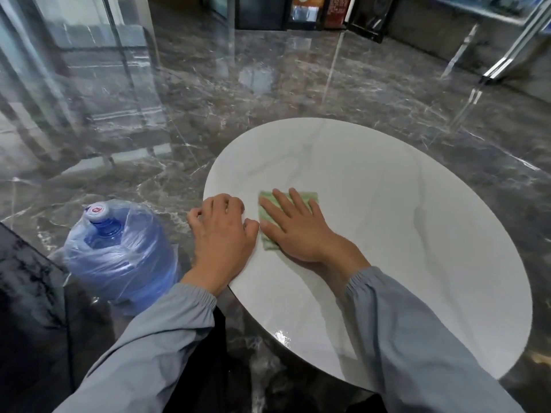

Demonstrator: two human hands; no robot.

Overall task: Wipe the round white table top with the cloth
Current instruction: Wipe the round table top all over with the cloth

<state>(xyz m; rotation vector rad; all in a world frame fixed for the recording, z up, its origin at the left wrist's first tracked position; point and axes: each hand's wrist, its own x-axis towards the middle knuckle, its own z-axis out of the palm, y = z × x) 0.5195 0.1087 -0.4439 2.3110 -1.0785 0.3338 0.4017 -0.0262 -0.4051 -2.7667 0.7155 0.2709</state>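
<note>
The round white table top with faint grey veins fills the right half of the view. A folded green cloth lies flat near its left edge. My right hand presses flat on the cloth with straight, spread fingers and covers most of it. My left hand rests on the table's left rim, just left of the cloth, with its fingers curled over the edge.
A large blue water jug wrapped in clear plastic stands on the dark marble floor left of the table. Glass partitions stand at the far left, dark cabinets along the back, and metal legs at the far right.
</note>
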